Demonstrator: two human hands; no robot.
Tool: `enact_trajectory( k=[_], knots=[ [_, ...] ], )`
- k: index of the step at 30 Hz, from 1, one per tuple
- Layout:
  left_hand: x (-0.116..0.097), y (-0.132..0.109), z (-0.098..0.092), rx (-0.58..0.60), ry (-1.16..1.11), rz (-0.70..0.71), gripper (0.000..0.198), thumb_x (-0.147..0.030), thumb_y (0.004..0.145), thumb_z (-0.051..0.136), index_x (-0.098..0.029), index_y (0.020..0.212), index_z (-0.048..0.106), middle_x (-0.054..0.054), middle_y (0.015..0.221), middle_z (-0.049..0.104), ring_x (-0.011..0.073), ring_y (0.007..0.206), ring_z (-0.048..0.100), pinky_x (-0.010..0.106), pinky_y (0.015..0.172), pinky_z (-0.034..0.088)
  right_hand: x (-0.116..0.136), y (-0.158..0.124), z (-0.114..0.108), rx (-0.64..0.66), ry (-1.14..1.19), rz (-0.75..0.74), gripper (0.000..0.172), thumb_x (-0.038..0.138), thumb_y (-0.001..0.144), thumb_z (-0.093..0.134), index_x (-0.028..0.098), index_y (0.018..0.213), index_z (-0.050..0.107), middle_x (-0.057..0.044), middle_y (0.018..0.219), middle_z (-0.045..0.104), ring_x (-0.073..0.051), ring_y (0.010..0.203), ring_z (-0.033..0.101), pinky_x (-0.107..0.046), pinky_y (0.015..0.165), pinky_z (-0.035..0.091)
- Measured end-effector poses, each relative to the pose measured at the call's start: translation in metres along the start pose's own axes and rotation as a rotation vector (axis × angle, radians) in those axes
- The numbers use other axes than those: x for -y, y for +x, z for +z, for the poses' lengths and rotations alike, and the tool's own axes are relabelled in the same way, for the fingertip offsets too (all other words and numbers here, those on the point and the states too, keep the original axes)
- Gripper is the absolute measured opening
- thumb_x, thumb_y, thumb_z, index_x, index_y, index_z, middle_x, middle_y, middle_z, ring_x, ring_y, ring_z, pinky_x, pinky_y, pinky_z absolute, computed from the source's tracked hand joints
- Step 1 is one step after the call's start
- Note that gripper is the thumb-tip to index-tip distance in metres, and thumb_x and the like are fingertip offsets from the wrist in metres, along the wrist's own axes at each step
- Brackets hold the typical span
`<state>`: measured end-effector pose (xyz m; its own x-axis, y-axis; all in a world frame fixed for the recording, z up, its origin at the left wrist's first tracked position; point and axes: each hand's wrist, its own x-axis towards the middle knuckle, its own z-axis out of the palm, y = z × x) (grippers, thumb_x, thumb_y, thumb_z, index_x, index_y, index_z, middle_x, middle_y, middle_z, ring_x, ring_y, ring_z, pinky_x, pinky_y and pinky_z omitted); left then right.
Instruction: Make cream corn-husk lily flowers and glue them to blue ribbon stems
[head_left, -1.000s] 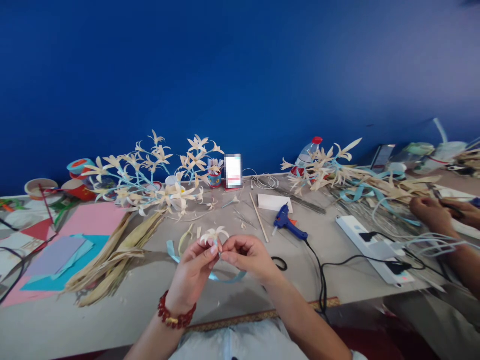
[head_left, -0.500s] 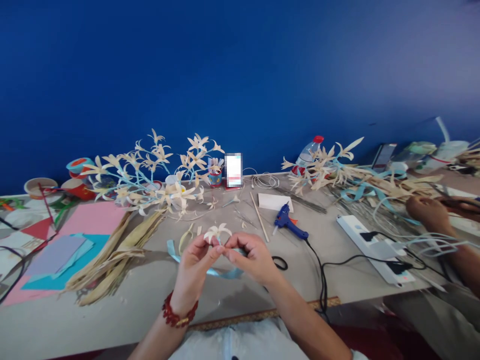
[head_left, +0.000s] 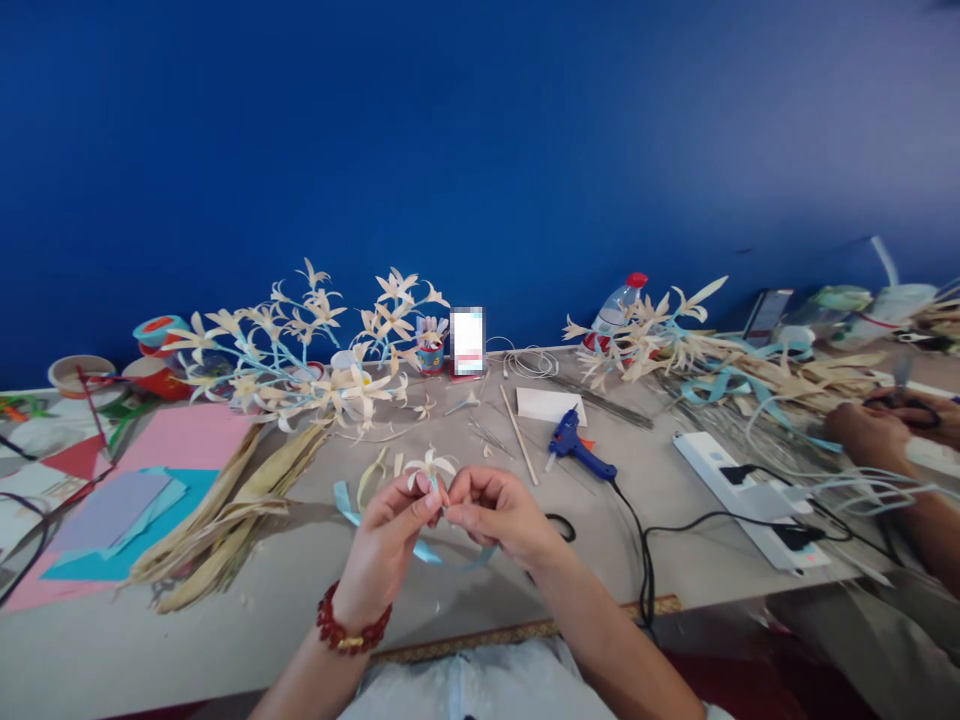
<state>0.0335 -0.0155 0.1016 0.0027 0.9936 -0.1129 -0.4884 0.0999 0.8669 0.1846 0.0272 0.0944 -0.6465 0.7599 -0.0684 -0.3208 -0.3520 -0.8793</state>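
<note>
A cream flower (head_left: 430, 464) with curled petals stands up from my left hand (head_left: 397, 515), whose thumb and fingers pinch its base. Close beside it, my right hand (head_left: 499, 510) has its thumb and fingertips pressed together on a light blue ribbon (head_left: 427, 553), which loops below both hands. The ribbon's other end (head_left: 345, 500) shows left of my left hand. My fingers hide the place where ribbon and flower stem meet. Pale strips (head_left: 371, 478) lie on the table just behind my left hand.
A blue glue gun (head_left: 574, 445) lies right of my hands, near a stick (head_left: 519, 432) and a white power strip (head_left: 739, 505). Flower sprays (head_left: 300, 320), dried husks (head_left: 217, 510) and coloured paper (head_left: 187, 435) are at left. Another person's hands (head_left: 866, 435) hold scissors at right.
My hands have drawn slightly apart, and the flower has tilted and shifted a little left. The ribbon loop hangs differently. At right, the other person's hands and scissors have moved.
</note>
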Motion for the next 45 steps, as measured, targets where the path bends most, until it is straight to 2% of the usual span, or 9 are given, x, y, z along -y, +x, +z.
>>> enact_trajectory(
  k=[12, 18, 24, 35, 41, 45],
  knots=[
    [-0.002, 0.000, 0.003, 0.064, -0.012, 0.001, 0.013, -0.026, 0.081, 0.067, -0.015, 0.075, 0.067, 0.002, 0.074, 0.055, 0.0126, 0.066, 0.044, 0.025, 0.064, 0.035, 0.005, 0.000, 0.005, -0.061, 0.042, 0.042, 0.031, 0.034, 0.063, 0.084, 0.015, 0.067, 0.059, 0.008, 0.051, 0.048, -0.001, 0.036, 0.026, -0.016, 0.034, 0.015],
    [0.002, 0.000, 0.005, 0.038, -0.096, 0.017, 0.009, -0.023, 0.078, 0.070, -0.018, 0.073, 0.065, 0.001, 0.074, 0.058, 0.0130, 0.070, 0.048, 0.024, 0.066, 0.038, 0.001, 0.003, 0.006, -0.088, 0.029, 0.021, 0.031, 0.035, 0.063, 0.083, 0.016, 0.066, 0.058, 0.010, 0.047, 0.043, -0.001, 0.035, 0.024, -0.016, 0.033, 0.015],
    [0.007, 0.002, 0.004, -0.033, 0.029, 0.121, 0.009, -0.022, 0.077, 0.073, -0.018, 0.077, 0.065, 0.000, 0.076, 0.058, 0.0133, 0.074, 0.049, 0.024, 0.071, 0.039, -0.003, 0.003, 0.002, -0.149, -0.107, -0.086, 0.028, 0.035, 0.068, 0.079, 0.016, 0.067, 0.058, 0.008, 0.051, 0.046, -0.002, 0.038, 0.026, -0.016, 0.035, 0.018],
    [-0.002, 0.003, 0.006, -0.036, -0.096, -0.039, 0.017, -0.025, 0.070, 0.076, -0.015, 0.067, 0.064, 0.000, 0.070, 0.053, 0.0099, 0.062, 0.043, 0.022, 0.059, 0.036, 0.004, 0.005, 0.001, -0.018, 0.040, 0.069, 0.033, 0.038, 0.064, 0.083, 0.016, 0.069, 0.058, 0.007, 0.051, 0.052, -0.002, 0.036, 0.029, -0.016, 0.034, 0.016],
    [-0.005, 0.003, 0.005, -0.011, -0.139, -0.052, 0.013, -0.023, 0.070, 0.076, -0.014, 0.068, 0.066, 0.000, 0.069, 0.055, 0.0086, 0.059, 0.043, 0.021, 0.056, 0.035, 0.005, 0.004, 0.002, -0.039, 0.010, 0.032, 0.030, 0.035, 0.065, 0.082, 0.016, 0.071, 0.059, 0.008, 0.051, 0.048, -0.002, 0.038, 0.026, -0.016, 0.034, 0.017],
    [-0.005, 0.003, 0.005, 0.010, -0.163, -0.060, 0.012, -0.021, 0.071, 0.075, -0.014, 0.069, 0.066, 0.000, 0.069, 0.056, 0.0087, 0.060, 0.044, 0.021, 0.055, 0.035, 0.007, 0.002, 0.004, -0.053, 0.000, 0.009, 0.030, 0.034, 0.065, 0.082, 0.016, 0.071, 0.059, 0.006, 0.055, 0.053, -0.002, 0.040, 0.027, -0.015, 0.034, 0.017]
  ],
)
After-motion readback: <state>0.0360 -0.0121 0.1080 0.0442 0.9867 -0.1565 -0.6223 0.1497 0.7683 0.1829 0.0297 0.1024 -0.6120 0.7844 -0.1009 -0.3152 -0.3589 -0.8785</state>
